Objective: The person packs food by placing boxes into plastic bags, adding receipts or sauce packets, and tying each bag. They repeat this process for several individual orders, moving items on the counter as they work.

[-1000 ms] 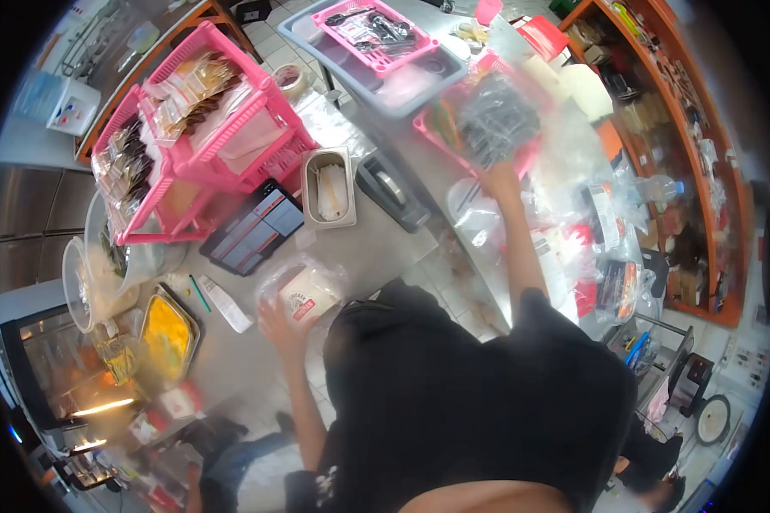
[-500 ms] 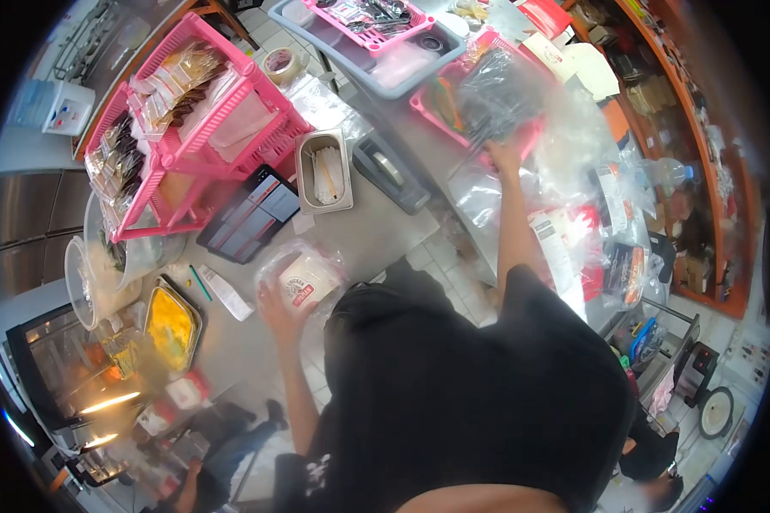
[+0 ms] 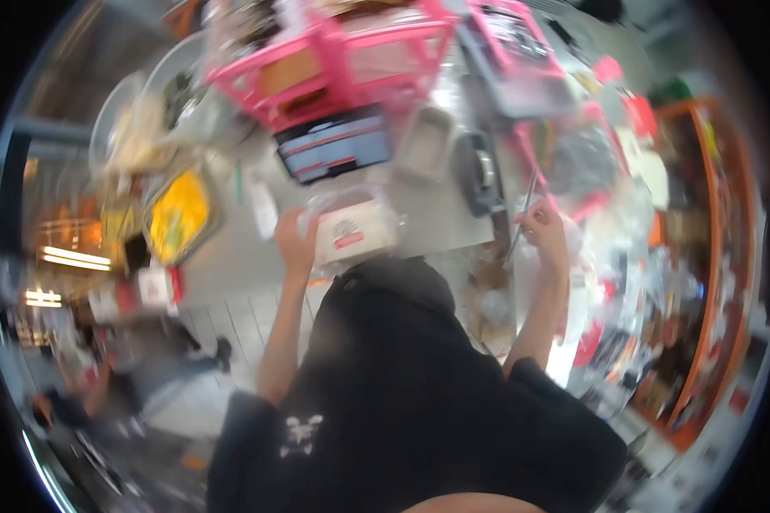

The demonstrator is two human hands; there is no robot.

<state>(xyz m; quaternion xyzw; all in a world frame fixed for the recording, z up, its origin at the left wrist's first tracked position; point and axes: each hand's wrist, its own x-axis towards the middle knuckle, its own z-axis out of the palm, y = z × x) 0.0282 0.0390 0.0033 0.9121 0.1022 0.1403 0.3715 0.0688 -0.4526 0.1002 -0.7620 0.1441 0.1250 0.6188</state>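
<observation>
left hand point(image 3: 295, 242) is clamped on the side of a clear-wrapped white box point(image 3: 351, 231) resting on the steel surface point(image 3: 436, 218). right hand point(image 3: 543, 232) is closed around thin dark sticks point(image 3: 522, 214), off to the box's far side, just below a pink basket point(image 3: 573, 162). beyond the box lies a dark tablet point(image 3: 334, 145).

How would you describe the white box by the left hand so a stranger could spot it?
On the grey steel counter, below the pink rack, the left hand touches a white box in clear wrap. Its red label sets it apart.
</observation>
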